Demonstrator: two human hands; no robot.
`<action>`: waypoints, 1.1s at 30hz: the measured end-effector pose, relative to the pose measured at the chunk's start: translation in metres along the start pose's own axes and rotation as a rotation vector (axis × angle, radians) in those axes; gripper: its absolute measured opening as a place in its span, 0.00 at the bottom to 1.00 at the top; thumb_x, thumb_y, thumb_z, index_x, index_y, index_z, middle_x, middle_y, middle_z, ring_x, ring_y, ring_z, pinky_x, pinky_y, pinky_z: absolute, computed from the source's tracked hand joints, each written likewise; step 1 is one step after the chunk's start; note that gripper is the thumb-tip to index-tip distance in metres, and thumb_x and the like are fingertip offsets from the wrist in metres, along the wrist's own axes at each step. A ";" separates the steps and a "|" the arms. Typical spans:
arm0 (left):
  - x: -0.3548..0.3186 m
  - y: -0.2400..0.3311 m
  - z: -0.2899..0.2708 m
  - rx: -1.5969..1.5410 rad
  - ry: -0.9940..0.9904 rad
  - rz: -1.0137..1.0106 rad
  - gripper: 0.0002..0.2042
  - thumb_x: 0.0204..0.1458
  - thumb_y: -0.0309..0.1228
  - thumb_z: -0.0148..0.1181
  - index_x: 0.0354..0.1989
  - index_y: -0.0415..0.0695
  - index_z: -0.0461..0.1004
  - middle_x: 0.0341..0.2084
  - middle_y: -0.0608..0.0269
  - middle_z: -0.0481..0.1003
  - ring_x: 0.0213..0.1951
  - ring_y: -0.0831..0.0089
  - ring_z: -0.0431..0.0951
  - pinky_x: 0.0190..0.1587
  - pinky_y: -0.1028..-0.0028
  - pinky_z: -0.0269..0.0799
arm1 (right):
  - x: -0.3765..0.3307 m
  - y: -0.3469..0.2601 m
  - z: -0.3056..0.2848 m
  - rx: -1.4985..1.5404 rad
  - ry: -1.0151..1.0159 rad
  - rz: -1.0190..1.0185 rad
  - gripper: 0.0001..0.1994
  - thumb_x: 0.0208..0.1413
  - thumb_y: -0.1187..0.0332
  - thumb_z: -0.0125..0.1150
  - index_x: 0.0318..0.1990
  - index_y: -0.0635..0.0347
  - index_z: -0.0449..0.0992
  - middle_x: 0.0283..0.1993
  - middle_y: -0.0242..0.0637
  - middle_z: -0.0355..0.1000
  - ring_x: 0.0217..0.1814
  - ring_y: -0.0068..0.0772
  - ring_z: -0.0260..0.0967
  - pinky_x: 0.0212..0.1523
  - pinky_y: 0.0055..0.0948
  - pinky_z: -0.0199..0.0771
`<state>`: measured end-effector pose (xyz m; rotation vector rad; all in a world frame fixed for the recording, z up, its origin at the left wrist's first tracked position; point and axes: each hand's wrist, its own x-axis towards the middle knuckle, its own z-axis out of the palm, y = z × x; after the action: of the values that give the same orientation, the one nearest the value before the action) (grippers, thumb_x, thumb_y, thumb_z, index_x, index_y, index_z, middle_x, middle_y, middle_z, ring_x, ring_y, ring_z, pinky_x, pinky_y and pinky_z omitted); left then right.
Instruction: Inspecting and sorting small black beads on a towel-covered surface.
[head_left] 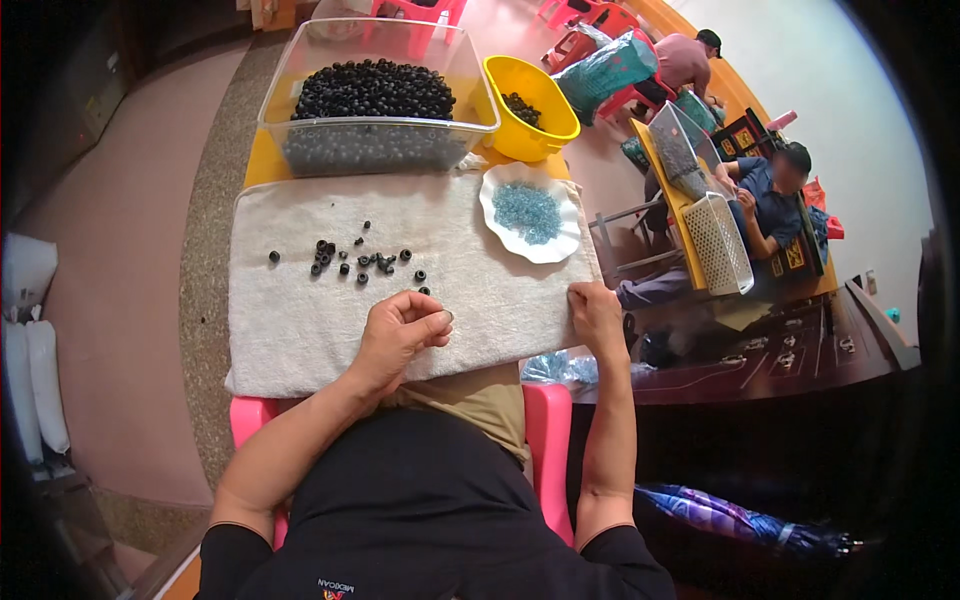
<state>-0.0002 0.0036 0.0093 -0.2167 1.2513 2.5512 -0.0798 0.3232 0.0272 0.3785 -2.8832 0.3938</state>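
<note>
The left hand (400,330) rests on a white towel (300,330) that covers the small table. Its fingers are curled in and the thumb and fingertips are pinched together on something very small, too tiny to make out; it may be one of the little black rings (362,262). About fifteen of these rings lie loose on the towel just beyond the hand, most in one little bunch and one off alone to the left. The soft towel probably keeps them from rolling away. The right hand (597,318) lies at the right edge of the towel with its fingers bent down over the cloth, gripping or pressing the edge, so it seems to hold the towel still. Past the loose rings stands one clear plastic box (300,140) heaped with many more black rings, too many to count. Just beside it on the right is one yellow bowl (545,130) with a small pile of dark rings inside. In front of the bowl sits one white wavy plate (495,215) holding a flat heap of tiny blue beads (528,212). The plate is close to the right hand, so it is easy to reach. Further off, two other people sit at another table.
</note>
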 end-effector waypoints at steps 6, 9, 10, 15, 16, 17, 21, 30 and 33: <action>0.001 -0.001 -0.001 -0.010 0.001 0.006 0.06 0.53 0.24 0.63 0.36 0.39 0.73 0.29 0.63 0.77 0.32 0.78 0.77 0.38 0.77 0.76 | -0.016 -0.005 0.006 0.282 0.109 -0.040 0.05 0.53 0.77 0.60 0.37 0.67 0.78 0.30 0.43 0.76 0.32 0.32 0.74 0.36 0.28 0.73; 0.002 -0.002 -0.002 -0.015 0.001 0.001 0.06 0.53 0.24 0.63 0.36 0.39 0.73 0.29 0.63 0.77 0.32 0.79 0.77 0.38 0.77 0.76 | -0.020 -0.028 0.008 0.460 0.060 0.103 0.04 0.54 0.78 0.61 0.37 0.68 0.77 0.30 0.37 0.75 0.33 0.23 0.73 0.36 0.22 0.73; 0.002 -0.003 -0.002 -0.026 -0.007 -0.006 0.06 0.53 0.24 0.63 0.36 0.39 0.73 0.30 0.63 0.77 0.32 0.79 0.77 0.38 0.77 0.76 | -0.021 -0.034 0.010 0.550 0.032 0.188 0.04 0.55 0.78 0.61 0.37 0.68 0.77 0.31 0.34 0.75 0.35 0.21 0.73 0.37 0.20 0.73; 0.003 -0.005 -0.003 -0.016 -0.035 0.011 0.07 0.54 0.24 0.62 0.40 0.38 0.74 0.31 0.64 0.77 0.33 0.79 0.77 0.38 0.77 0.76 | -0.020 -0.057 0.023 0.750 -0.026 0.088 0.03 0.53 0.81 0.63 0.35 0.68 0.76 0.32 0.34 0.75 0.34 0.21 0.73 0.36 0.19 0.74; 0.003 -0.006 -0.002 -0.014 -0.051 0.019 0.08 0.55 0.24 0.61 0.42 0.38 0.74 0.31 0.64 0.77 0.33 0.79 0.77 0.39 0.78 0.77 | -0.021 -0.064 0.025 0.749 -0.027 0.088 0.03 0.53 0.81 0.63 0.35 0.68 0.76 0.32 0.34 0.75 0.34 0.21 0.73 0.36 0.19 0.74; 0.003 -0.007 -0.003 -0.015 -0.051 0.017 0.08 0.55 0.24 0.61 0.42 0.38 0.74 0.31 0.64 0.77 0.33 0.79 0.77 0.39 0.78 0.77 | -0.022 -0.071 0.027 0.823 -0.062 0.129 0.03 0.52 0.81 0.63 0.35 0.68 0.76 0.32 0.33 0.75 0.34 0.20 0.73 0.36 0.19 0.73; 0.003 -0.009 -0.006 0.021 -0.076 -0.005 0.09 0.56 0.24 0.59 0.45 0.37 0.75 0.33 0.64 0.77 0.35 0.79 0.77 0.40 0.77 0.77 | -0.023 -0.105 0.027 1.034 -0.134 0.109 0.04 0.51 0.82 0.64 0.34 0.66 0.77 0.31 0.30 0.73 0.33 0.16 0.69 0.34 0.16 0.70; 0.004 -0.009 -0.005 0.025 -0.132 -0.036 0.07 0.56 0.27 0.61 0.40 0.37 0.76 0.31 0.63 0.77 0.31 0.78 0.78 0.37 0.78 0.78 | -0.019 -0.126 0.035 1.107 -0.180 -0.086 0.05 0.52 0.82 0.63 0.37 0.68 0.78 0.36 0.35 0.74 0.37 0.20 0.70 0.37 0.19 0.71; 0.004 -0.009 -0.006 0.022 -0.124 -0.045 0.07 0.56 0.28 0.62 0.39 0.37 0.76 0.30 0.63 0.77 0.31 0.78 0.78 0.36 0.78 0.78 | -0.020 -0.130 0.036 1.104 -0.180 -0.173 0.06 0.53 0.82 0.63 0.39 0.68 0.78 0.38 0.38 0.75 0.40 0.24 0.71 0.39 0.21 0.71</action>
<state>-0.0014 0.0046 -0.0023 -0.0790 1.2136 2.4704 -0.0311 0.1963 0.0189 0.8244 -2.4493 1.9644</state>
